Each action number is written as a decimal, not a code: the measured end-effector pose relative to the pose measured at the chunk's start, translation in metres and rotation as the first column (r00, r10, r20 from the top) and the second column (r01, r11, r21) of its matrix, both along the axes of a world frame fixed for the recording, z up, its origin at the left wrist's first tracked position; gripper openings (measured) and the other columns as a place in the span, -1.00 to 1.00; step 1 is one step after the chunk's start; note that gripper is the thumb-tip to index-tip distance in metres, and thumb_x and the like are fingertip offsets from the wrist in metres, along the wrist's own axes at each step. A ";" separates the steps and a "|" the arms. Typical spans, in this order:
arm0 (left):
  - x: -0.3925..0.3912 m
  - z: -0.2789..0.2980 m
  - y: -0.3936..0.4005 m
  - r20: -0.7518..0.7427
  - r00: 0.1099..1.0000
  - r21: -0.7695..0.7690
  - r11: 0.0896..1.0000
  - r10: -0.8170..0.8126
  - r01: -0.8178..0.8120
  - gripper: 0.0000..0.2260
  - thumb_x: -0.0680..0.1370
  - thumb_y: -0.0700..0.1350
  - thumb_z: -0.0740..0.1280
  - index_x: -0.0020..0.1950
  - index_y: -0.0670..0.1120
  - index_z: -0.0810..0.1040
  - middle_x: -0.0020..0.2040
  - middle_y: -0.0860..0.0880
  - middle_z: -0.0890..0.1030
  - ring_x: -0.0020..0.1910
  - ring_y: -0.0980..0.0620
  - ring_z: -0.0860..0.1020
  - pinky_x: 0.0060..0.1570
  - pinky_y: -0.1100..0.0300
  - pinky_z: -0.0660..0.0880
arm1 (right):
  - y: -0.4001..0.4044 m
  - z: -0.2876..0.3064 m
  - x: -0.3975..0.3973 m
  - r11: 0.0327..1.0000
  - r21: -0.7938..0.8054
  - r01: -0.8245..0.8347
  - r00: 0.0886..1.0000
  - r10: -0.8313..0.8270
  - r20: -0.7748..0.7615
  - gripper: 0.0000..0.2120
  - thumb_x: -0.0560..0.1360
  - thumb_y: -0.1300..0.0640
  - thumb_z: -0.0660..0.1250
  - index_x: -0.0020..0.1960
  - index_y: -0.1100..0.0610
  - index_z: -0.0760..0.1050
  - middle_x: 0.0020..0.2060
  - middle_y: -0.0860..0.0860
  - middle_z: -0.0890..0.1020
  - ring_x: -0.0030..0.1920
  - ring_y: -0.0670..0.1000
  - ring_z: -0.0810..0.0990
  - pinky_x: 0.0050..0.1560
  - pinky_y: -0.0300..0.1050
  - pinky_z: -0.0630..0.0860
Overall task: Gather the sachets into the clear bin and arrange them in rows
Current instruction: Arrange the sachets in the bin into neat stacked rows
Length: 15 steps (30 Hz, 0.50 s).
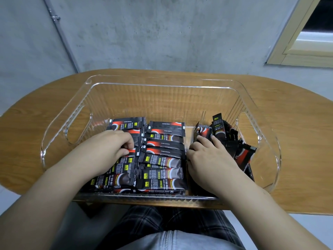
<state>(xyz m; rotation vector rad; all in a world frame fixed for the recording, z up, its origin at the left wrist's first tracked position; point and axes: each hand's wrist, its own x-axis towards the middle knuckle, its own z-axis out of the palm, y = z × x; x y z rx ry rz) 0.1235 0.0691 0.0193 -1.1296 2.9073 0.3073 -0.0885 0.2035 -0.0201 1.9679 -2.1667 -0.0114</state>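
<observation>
Wood-grain worktop [36, 112] is carrying the clear bin [162, 82], which is sitting at its near edge, in front of a grey concrete wall [162, 33]. Every sachet in view is lying inside the bin, and both forearms are reaching over the bin's near wall from below.

Against the bin's left half, two rows of sachets [162, 159] are lying flat and overlapping, running from the near wall toward the middle of the bin. In the bin's right end, a loose pile of sachets [239, 150] is leaning at mixed angles, one sachet standing nearly upright at the far side of the pile.

Inside the bin, the left hand [108, 147] is resting palm down on the leftmost row; its fingers [128, 144] are curling onto a sachet there and seem to be pinching its edge against the thumb. The right hand [209, 156] is lying palm down at the left edge of the loose pile, its fingers [217, 141] pushing in among the sachets and curling round a few; how many it is grasping cannot be told.

Each sachet is a narrow glossy black packet with a red swirl, a small yellow patch and white lettering.
</observation>
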 end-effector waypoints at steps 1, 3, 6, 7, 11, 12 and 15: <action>0.000 -0.001 0.000 0.002 1.000 -0.005 1.000 -0.004 0.004 -0.89 0.57 -0.08 0.28 -0.07 0.14 0.40 -0.16 0.26 0.40 -0.03 0.19 0.39 -0.02 0.28 0.34 | 0.000 -0.001 0.000 1.000 0.002 0.002 1.000 -0.002 0.000 -0.74 0.13 0.05 0.55 -0.21 0.11 0.67 -0.24 0.07 0.68 -0.03 0.18 0.66 0.02 0.24 0.53; 0.001 -0.001 0.001 0.016 1.000 -0.005 1.000 -0.006 0.006 -0.86 0.56 -0.10 0.29 -0.08 0.14 0.40 -0.17 0.27 0.41 -0.03 0.18 0.38 -0.03 0.27 0.33 | 0.000 -0.003 -0.001 1.000 0.002 0.014 1.000 -0.014 0.002 -0.74 0.13 0.06 0.55 -0.22 0.11 0.67 -0.24 0.08 0.68 -0.03 0.19 0.66 0.01 0.25 0.53; 0.002 0.001 0.001 0.021 1.000 -0.015 1.000 0.002 -0.001 -0.83 0.56 -0.12 0.29 -0.09 0.16 0.40 -0.11 0.25 0.41 0.02 0.18 0.37 0.04 0.27 0.34 | 0.001 0.001 0.001 0.999 0.041 0.023 1.000 -0.024 0.010 -0.72 0.22 0.06 0.51 -0.11 0.13 0.67 -0.13 0.11 0.69 0.07 0.20 0.63 0.12 0.28 0.47; 0.002 0.002 0.001 0.004 1.000 -0.031 1.000 0.001 -0.001 -0.85 0.56 -0.12 0.29 -0.08 0.15 0.41 -0.09 0.24 0.41 0.03 0.17 0.37 0.06 0.26 0.33 | 0.001 0.004 0.002 0.996 0.081 0.027 0.999 -0.028 0.022 -0.70 0.34 0.05 0.43 0.03 0.13 0.64 0.01 0.12 0.66 0.21 0.20 0.55 0.24 0.28 0.37; -0.021 0.015 0.004 -0.098 0.992 -0.084 0.994 -0.073 0.065 -0.92 0.56 -0.08 0.30 -0.02 0.10 0.47 0.00 0.19 0.43 0.11 0.13 0.39 0.14 0.18 0.36 | 0.002 0.003 0.002 0.998 0.054 0.035 0.999 -0.033 -0.027 -0.70 0.32 0.05 0.45 0.01 0.14 0.65 -0.01 0.12 0.67 0.19 0.21 0.56 0.23 0.29 0.38; -0.031 0.019 0.005 -0.111 0.988 -0.086 0.991 -0.108 0.099 -0.92 0.56 -0.07 0.30 0.03 0.10 0.49 0.04 0.18 0.44 0.13 0.12 0.39 0.18 0.15 0.35 | 0.002 0.003 0.002 0.999 0.029 0.038 0.999 -0.038 -0.026 -0.71 0.19 0.05 0.53 -0.12 0.15 0.67 -0.15 0.11 0.69 0.06 0.21 0.63 0.10 0.28 0.48; -0.073 0.024 0.005 -0.158 0.952 -0.101 0.963 -0.264 0.251 -0.80 0.55 -0.07 0.31 0.17 0.07 0.49 0.16 0.13 0.46 0.21 0.09 0.39 0.26 0.11 0.32 | 0.000 -0.002 0.002 1.000 -0.013 0.022 1.000 -0.022 -0.019 -0.70 0.06 0.05 0.57 -0.25 0.15 0.65 -0.29 0.09 0.66 -0.09 0.19 0.67 -0.04 0.25 0.55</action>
